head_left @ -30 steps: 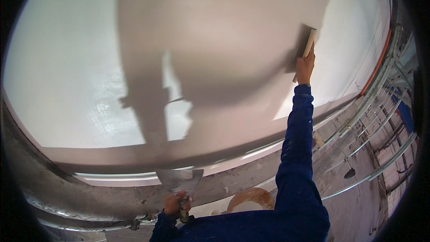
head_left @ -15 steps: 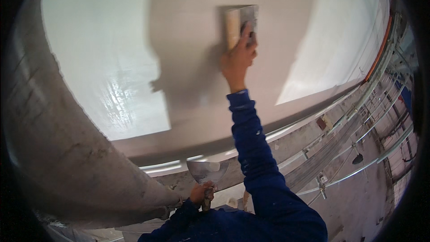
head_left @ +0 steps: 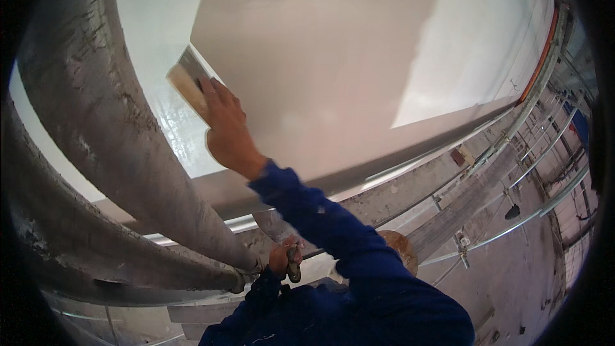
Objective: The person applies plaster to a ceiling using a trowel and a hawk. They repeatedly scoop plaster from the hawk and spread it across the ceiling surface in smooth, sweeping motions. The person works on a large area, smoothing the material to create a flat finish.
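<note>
My right hand (head_left: 229, 129) reaches up to the left, fingers closed around a wide skimming blade (head_left: 185, 88) with a pale wooden back. The blade is tilted against a large smooth surface (head_left: 307, 70), at the border between a grey-beige band and a shiny white patch (head_left: 144, 32). Low in front of my body, my left hand (head_left: 279, 260) is closed on a putty knife (head_left: 294, 270). My right sleeve and hand partly cover the area around its broad blade, which shows only dimly.
Thick, dirty grey tubes (head_left: 122, 128) curve along the left, close to my left hand. Below the surface run a plank (head_left: 464, 218) and metal scaffold rails (head_left: 493, 253) on the right. A round brown disc (head_left: 400, 250) lies by my right elbow.
My right hand and the skimming blade have swung left and down across the surface, from the middle of the grey-beige band to its left border. The view has shifted, showing more tubes.
</note>
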A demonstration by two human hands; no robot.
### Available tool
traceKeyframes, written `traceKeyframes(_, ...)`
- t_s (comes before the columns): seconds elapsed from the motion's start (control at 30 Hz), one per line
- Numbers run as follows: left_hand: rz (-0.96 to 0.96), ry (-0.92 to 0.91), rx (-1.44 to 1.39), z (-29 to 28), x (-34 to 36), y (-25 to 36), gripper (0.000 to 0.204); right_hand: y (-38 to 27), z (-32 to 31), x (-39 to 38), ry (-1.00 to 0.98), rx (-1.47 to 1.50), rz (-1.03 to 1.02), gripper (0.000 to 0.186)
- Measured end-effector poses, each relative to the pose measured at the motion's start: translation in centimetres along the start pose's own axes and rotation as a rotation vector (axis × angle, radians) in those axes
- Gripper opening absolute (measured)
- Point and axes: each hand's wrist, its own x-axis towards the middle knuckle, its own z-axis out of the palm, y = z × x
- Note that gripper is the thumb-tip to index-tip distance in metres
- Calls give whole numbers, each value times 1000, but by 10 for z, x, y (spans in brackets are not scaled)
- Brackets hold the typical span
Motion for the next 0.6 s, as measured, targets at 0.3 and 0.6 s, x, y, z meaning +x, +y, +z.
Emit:
traceKeyframes(0.3,38,-75,19,55,-23,28,34,72,-198,-122,74,265,349,42)
traceKeyframes(0.6,94,-265,130,127,9,88,30,84,-261,-194,-25,336,754,40)
